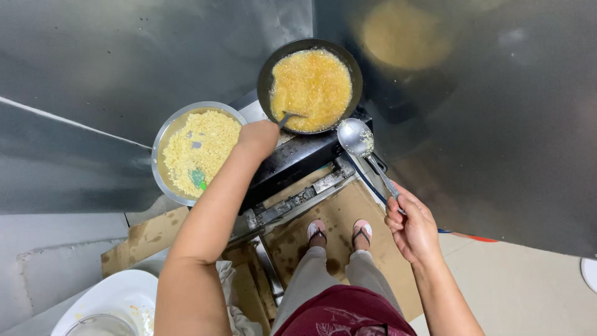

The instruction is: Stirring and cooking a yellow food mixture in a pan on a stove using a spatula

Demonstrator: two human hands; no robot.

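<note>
View from above. The left hand (258,135) closes its grip on the handle of a metal spoon (287,117) whose bowl dips into the bubbling orange-yellow mixture in a round black frying pan (267,74) on a black stove (297,158). The right hand (410,225) closes its grip on the handle end of a long steel ladle (356,137), its bowl held just beside the pan's near rim. A round steel dish (163,134) of pale yellow crumbs sits left of the stove. Brown cardboard (348,214) covers the floor beneath sandalled feet.
</note>
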